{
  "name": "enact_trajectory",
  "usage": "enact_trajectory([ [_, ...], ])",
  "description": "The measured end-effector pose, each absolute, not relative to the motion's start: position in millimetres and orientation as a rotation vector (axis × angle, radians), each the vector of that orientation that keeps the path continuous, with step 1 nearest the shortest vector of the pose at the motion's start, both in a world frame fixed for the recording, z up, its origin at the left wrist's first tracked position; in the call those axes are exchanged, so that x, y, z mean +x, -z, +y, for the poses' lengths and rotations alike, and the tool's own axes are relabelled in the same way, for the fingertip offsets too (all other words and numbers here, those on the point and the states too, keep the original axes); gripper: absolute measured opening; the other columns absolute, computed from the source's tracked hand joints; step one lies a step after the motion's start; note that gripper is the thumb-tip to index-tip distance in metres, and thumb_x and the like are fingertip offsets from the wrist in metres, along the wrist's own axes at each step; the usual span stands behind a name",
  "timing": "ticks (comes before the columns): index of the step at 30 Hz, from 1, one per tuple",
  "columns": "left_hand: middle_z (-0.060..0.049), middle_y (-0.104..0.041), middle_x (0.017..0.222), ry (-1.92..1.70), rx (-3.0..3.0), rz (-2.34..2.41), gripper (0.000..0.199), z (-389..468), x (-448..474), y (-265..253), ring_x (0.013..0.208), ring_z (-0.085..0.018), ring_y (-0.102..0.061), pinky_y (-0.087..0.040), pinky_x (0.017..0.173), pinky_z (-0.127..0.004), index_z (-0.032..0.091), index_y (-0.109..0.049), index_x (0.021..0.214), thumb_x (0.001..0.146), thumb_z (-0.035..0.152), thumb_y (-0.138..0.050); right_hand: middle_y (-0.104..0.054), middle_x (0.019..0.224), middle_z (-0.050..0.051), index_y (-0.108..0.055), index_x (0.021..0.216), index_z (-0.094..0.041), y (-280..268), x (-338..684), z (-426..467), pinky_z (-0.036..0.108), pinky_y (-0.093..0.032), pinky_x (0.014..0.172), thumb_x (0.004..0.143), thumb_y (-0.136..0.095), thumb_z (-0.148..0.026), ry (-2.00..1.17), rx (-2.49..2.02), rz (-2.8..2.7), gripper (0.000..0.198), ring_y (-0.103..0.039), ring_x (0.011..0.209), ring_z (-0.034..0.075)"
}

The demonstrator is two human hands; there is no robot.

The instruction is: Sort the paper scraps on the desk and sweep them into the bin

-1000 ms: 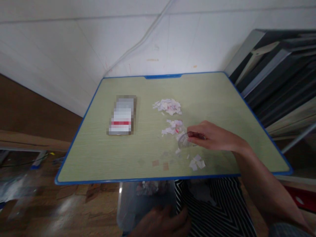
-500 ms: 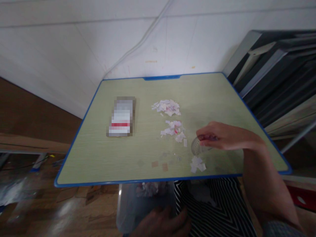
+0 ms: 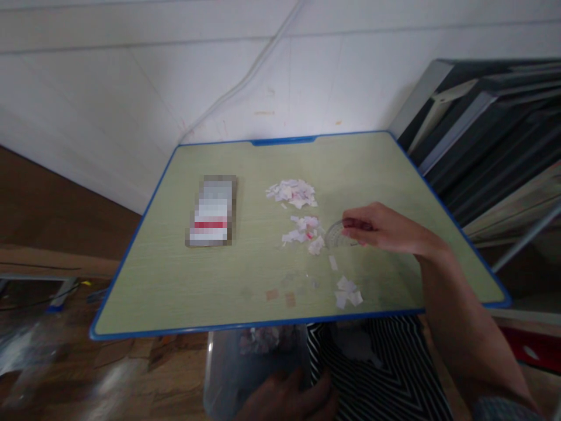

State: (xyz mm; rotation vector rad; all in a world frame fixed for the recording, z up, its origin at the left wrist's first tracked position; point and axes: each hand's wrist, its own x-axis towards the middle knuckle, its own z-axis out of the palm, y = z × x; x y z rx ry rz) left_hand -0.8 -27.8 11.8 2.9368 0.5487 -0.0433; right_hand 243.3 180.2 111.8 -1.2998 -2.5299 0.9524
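Note:
My right hand [image 3: 374, 225] is closed on the edge of a clear protractor [image 3: 335, 234], whose curved rim points left over the table. Just left of it is a loose heap of torn paper scraps [image 3: 302, 228], with one loose scrap [image 3: 333, 262] below. A larger pile of paper scraps [image 3: 293, 193] lies farther back, and a small cluster of scraps [image 3: 348, 293] is near the front edge. Below the table, my left hand [image 3: 291, 397] is in shadow over a clear plastic bin [image 3: 210, 374], fingers apart; no held object shows.
The pale green table [image 3: 175, 286] has a blue rim and meets a white wall. A pixelated phone-shaped object [image 3: 211, 210] lies on its left. Two tan scraps [image 3: 272, 295] lie near the front. Dark panels [image 3: 491, 128] lean at the right. More paper [image 3: 263, 339] is inside the bin.
My right hand with the protractor has moved away from me and slightly left, to beside the middle heap. One scrap now lies apart below that heap. The view has shifted slightly.

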Motion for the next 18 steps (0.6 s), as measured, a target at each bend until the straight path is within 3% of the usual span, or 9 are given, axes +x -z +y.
enact_trajectory([
  [7,0.000,-0.054,0.122,0.043,2.914,0.547,0.034,-22.8,-0.2,-17.1,0.063,-0.015,-0.059,-0.047,0.036,-0.025,0.023,-0.046,0.122,0.089,0.025,-0.050,-0.037,0.049,-0.007,-0.041,0.062,-0.018,-109.3,228.4,175.4,0.023,-0.023,0.047,0.085,-0.044,-0.029,-1.004,-1.075,-2.633,0.026,-0.034,0.044,0.006],
  [13,0.002,-0.054,0.122,-0.067,2.907,0.588,0.034,-28.3,-1.5,-16.1,0.066,-0.014,-0.059,-0.047,0.038,-0.025,0.023,-0.048,0.123,0.089,0.025,-0.050,-0.038,0.050,-0.006,-0.041,0.062,-0.018,-109.5,233.1,175.7,0.022,-0.024,0.048,0.085,-0.044,-0.029,-0.927,-1.151,-2.547,0.026,-0.035,0.045,0.006],
  [18,0.006,-0.058,0.111,-0.335,2.947,0.701,0.028,-24.3,0.3,-15.5,0.056,-0.012,-0.054,-0.044,0.032,-0.024,0.026,-0.056,0.113,0.085,0.028,-0.055,-0.037,0.051,-0.006,-0.041,0.062,-0.018,-106.9,227.1,174.2,0.023,-0.023,0.048,0.085,-0.044,-0.027,-0.911,-1.090,-2.594,0.025,-0.035,0.046,0.006],
])
